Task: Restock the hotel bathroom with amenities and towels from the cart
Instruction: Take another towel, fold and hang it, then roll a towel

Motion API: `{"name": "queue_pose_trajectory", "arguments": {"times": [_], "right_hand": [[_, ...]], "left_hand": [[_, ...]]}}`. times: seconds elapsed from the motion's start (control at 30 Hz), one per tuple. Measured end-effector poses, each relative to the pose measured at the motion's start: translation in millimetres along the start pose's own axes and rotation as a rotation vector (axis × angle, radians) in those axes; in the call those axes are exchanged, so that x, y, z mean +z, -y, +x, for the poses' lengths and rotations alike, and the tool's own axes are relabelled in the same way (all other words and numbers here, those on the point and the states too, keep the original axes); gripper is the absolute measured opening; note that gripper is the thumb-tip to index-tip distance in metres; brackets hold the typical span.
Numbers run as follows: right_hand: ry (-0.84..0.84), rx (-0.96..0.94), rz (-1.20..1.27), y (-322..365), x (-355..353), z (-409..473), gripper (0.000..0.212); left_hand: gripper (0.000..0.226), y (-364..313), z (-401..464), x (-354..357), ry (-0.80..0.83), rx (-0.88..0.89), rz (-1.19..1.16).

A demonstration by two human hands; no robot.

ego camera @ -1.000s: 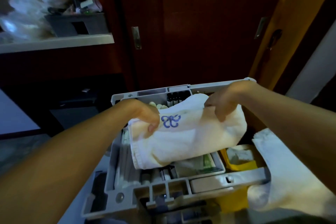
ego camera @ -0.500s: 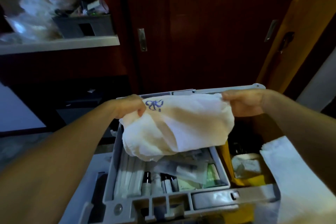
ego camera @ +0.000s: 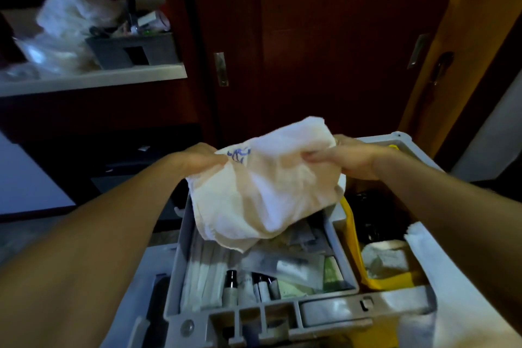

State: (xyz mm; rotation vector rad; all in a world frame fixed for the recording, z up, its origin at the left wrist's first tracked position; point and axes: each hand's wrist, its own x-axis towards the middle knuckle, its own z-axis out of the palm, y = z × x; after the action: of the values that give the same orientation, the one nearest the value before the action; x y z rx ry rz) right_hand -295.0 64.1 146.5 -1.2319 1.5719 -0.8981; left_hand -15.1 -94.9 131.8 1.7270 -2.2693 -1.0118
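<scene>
The left hand (ego camera: 202,157) grips the left end of a white towel (ego camera: 265,183), fingers curled into the cloth just beside its blue embroidered mark (ego camera: 239,154); the right hand (ego camera: 343,159) pinches the opposite end, thumb over the fold, so the towel hangs slack between the two. Below both hands sits the grey cart tray (ego camera: 343,248), with small bottles (ego camera: 231,285) and sachets (ego camera: 285,261) under the towel's drooping edge; below the right wrist a yellow bag (ego camera: 351,237) lies beside the tray.
</scene>
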Motion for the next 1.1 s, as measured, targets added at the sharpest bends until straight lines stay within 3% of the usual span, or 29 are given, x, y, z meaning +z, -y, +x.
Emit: {"name": "queue_pose_trajectory", "arguments": {"times": [0.17,0.3,0.4,0.47,0.5,0.57,0.6,0.77,0.87,0.97,1.1], "right_hand": [[-0.154,-0.182,0.202,46.3,-0.4,1.2,0.019],[-0.165,-0.281,0.290,85.0,-4.1,7.6,0.010],[-0.140,-0.306,0.383,104.5,-6.7,8.8,0.018],[-0.123,-0.314,0.442,112.8,-9.0,8.4,0.029],[-0.114,-0.314,0.472,116.1,-10.0,8.0,0.035],[-0.097,-0.314,0.521,122.8,-11.0,6.9,0.043],[-0.086,-0.314,0.536,126.0,-11.1,6.3,0.044],[-0.057,-0.298,0.471,137.9,-15.3,2.3,0.042],[-0.057,-0.277,0.444,137.8,-23.6,-0.3,0.045],[-0.095,-0.285,0.417,135.8,-32.5,-0.8,0.038],[-0.310,-0.303,0.251,132.8,-41.4,9.4,0.023]], "left_hand": [[0.018,-2.6,-5.8,-43.3,-0.383,0.107,-0.370],[0.038,-13.4,-13.1,-79.7,-0.596,0.149,-0.671],[0.069,-10.9,-12.4,-96.3,-0.573,0.196,-0.922],[0.088,-7.1,-9.8,-98.7,-0.396,0.193,-1.075],[0.080,-7.0,-9.8,-95.1,-0.301,0.184,-1.091],[0.035,-10.0,-14.3,-77.1,-0.159,0.145,-1.025],[0.024,-8.8,-11.5,-66.9,-0.129,0.116,-0.976],[0.030,-20.8,-4.5,-30.3,-0.125,0.081,-0.894],[0.023,-28.9,-4.9,-34.8,-0.156,0.109,-1.071],[0.025,-26.3,-0.1,-59.8,-0.294,0.178,-1.189],[0.024,-37.1,-2.1,-94.1,-0.507,0.180,-1.169]]}}
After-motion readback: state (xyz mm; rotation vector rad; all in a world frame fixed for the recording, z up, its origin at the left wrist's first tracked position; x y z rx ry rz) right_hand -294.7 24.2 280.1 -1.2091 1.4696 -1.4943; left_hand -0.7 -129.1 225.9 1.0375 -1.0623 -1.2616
